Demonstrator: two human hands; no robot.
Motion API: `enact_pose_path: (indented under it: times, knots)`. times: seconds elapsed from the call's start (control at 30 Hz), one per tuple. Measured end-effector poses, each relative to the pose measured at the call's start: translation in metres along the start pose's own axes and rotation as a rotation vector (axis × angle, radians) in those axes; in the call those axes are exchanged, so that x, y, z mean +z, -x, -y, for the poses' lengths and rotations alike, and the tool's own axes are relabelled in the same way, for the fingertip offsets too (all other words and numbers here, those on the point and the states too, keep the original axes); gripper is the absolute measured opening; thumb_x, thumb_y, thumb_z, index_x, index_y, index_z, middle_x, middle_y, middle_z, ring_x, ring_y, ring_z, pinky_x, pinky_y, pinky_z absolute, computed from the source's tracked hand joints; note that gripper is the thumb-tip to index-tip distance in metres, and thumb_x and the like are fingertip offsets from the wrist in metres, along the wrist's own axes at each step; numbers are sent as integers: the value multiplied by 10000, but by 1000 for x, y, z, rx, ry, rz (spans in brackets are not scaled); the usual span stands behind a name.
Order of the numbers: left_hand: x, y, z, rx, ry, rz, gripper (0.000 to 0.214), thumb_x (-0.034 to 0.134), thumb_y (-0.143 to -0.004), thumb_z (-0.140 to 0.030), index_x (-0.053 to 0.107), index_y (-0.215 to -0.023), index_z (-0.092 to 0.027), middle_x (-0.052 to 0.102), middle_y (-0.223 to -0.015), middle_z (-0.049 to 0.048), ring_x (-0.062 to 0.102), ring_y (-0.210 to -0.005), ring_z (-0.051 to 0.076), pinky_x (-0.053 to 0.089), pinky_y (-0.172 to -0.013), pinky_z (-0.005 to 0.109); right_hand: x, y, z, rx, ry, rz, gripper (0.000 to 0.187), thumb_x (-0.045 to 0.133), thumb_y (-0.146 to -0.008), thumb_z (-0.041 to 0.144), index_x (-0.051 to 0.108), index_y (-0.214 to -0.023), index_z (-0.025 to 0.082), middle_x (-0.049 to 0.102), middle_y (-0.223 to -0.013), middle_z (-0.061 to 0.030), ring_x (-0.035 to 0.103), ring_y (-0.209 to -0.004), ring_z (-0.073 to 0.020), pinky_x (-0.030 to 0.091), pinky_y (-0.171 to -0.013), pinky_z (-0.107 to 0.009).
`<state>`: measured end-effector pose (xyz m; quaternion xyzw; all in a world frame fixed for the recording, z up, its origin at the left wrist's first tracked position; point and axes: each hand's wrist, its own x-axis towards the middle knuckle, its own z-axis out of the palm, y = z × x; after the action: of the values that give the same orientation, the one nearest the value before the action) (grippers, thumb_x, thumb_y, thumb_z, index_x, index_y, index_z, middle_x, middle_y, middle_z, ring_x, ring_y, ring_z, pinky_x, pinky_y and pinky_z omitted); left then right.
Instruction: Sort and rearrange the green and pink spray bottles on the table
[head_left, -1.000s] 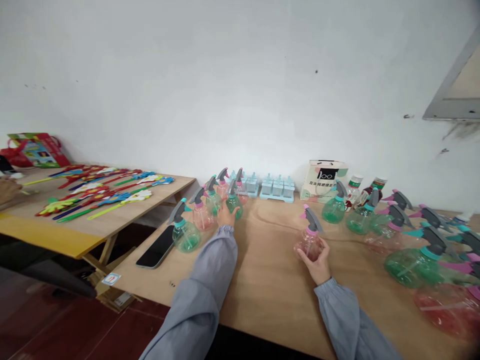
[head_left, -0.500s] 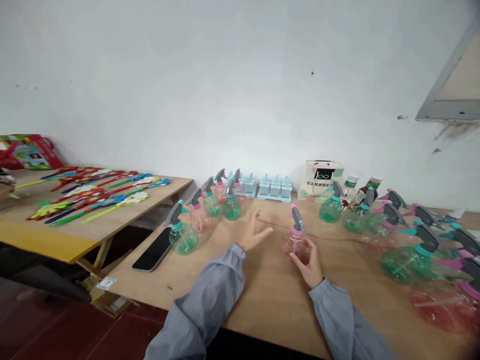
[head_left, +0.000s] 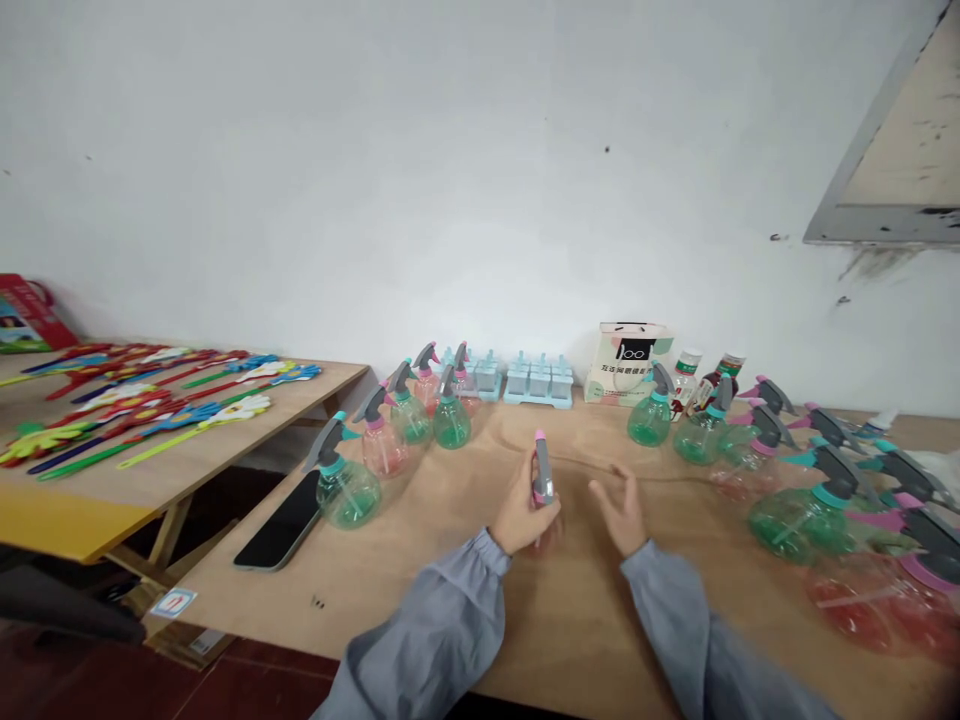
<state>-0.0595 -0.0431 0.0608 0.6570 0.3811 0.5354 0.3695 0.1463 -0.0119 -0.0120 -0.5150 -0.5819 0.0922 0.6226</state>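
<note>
My left hand is wrapped round the neck of a pink spray bottle at the middle of the table. Its grey sprayer head with a pink tip sticks up past my fingers, and most of the clear pink body is hidden or blurred. To the right of the bottle, my right hand is apart from it, fingers parted and holding nothing. Left of my hands stand several more bottles, the nearest being a green spray bottle. A further group, with a green spray bottle, stands to the right.
A black phone lies at the left of the wooden table. Light-blue popsicle moulds, a printed box and small labelled bottles line the wall. Colourful hand clappers cover another table at left.
The pink spray bottle has passed from my right hand to my left and moved left. My right hand has let go and opened. The view has shifted slightly right.
</note>
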Motion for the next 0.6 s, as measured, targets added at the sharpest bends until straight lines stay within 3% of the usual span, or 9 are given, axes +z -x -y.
enact_pose_path:
  times: [0.07, 0.13, 0.23, 0.37, 0.5, 0.6]
  knots:
    - [-7, 2, 3, -47, 15, 45, 781, 637, -664, -133, 408, -1405, -225, 629, -1159, 85, 572, -1189, 264, 478, -976, 414, -12, -54, -18, 65, 108, -177, 716, 589, -762, 676, 460, -1234, 154, 527, -1221, -151, 497, -1171, -307, 376, -1046, -531]
    - [-14, 2, 4, -74, 51, 39, 768, 633, -648, -109, 444, -1385, -215, 619, -1216, 98, 573, -1191, 257, 468, -988, 404, -24, -106, -33, 132, 248, -268, 833, 593, -727, 701, 427, -1274, 94, 483, -1290, -220, 430, -1249, -353, 315, -1084, -540]
    - [-25, 0, 2, -67, 135, 37, 714, 640, -647, -106, 508, -1336, -237, 571, -1337, 105, 602, -1161, 239, 471, -982, 398, -31, -158, -48, 213, 352, -277, 909, 617, -712, 680, 400, -1307, 28, 447, -1334, -288, 382, -1300, -397, 286, -1098, -538]
    - [-42, -5, -4, -79, 197, 177, 693, 665, -684, -121, 521, -1348, -259, 587, -1325, 109, 660, -1060, 221, 499, -900, 354, -25, -180, -57, 262, 381, -220, 956, 643, -716, 644, 372, -1320, -46, 422, -1349, -356, 369, -1319, -440, 272, -1100, -536]
    - [-53, -8, -10, -97, 347, 254, 703, 700, -745, -204, 473, -1408, -263, 640, -1221, 92, 688, -964, 199, 485, -937, 382, -21, -182, -64, 321, 395, -178, 1035, 654, -695, 669, 346, -1344, -76, 425, -1344, -394, 392, -1303, -468, 272, -1096, -553]
    - [-58, -10, -13, -146, 471, 287, 651, 716, -728, -255, 531, -1352, -236, 674, -1163, 88, 696, -906, 203, 485, -931, 403, -21, -179, -66, 349, 403, -181, 1119, 656, -644, 729, 334, -1370, -59, 389, -1375, -411, 381, -1308, -490, 260, -1087, -607]
